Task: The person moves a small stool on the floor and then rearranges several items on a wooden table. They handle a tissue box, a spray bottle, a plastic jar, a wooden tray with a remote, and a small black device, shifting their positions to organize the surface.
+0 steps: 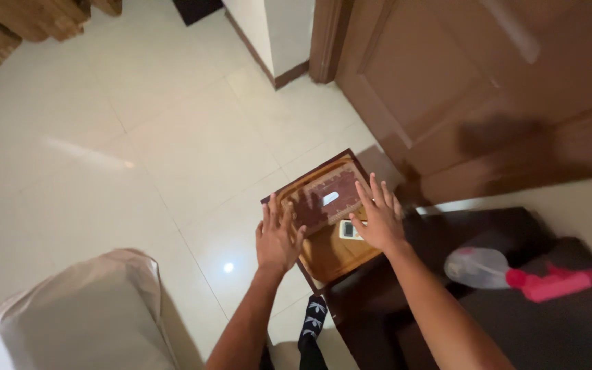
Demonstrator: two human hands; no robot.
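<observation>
Seen from above, your left hand spreads flat and empty, fingers wide, over the near left edge of a small wooden tray table, while your right hand, also splayed and holding nothing, hovers over its right edge, covering part of a white remote control; a dark red perforated mat lies across the tray's far half, between your hands; to your right, a pink-handled spray bottle rests on a dark surface; beyond stands a brown wooden door
</observation>
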